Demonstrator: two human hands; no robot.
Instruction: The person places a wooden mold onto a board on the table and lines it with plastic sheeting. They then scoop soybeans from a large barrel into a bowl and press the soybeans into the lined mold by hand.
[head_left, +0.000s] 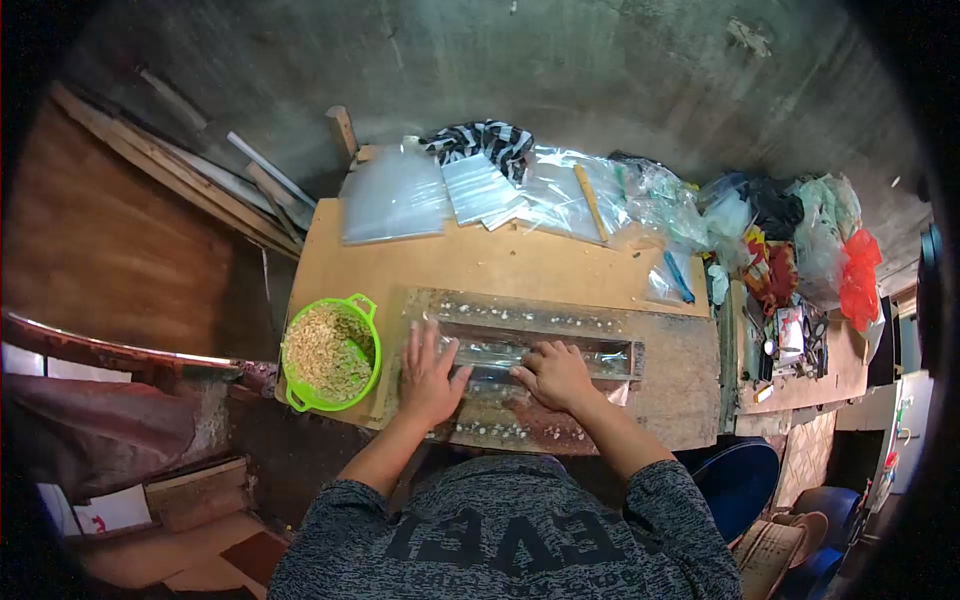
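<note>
A long wooden frame (638,358) lies on a worn board (680,385) near the front of the table, with clear plastic film (490,357) spread in and over it. My left hand (430,375) rests flat at the left end of the film, fingers apart. My right hand (556,374) presses on the film farther right, its fingers bent and partly spread, with nothing visible in them. White crumbs dot the board around the frame. Left of my left hand, a green basket (375,345) holds pale, grainy pieces (325,352).
Clear plastic sheets (395,198) lie at the table's back, with a wooden stick (590,203) and striped bag (485,142) there. A blue tool (679,277) sits at right. Plastic bags (820,230) and small tools fill a side table (845,375). A blue stool (738,485) stands at lower right.
</note>
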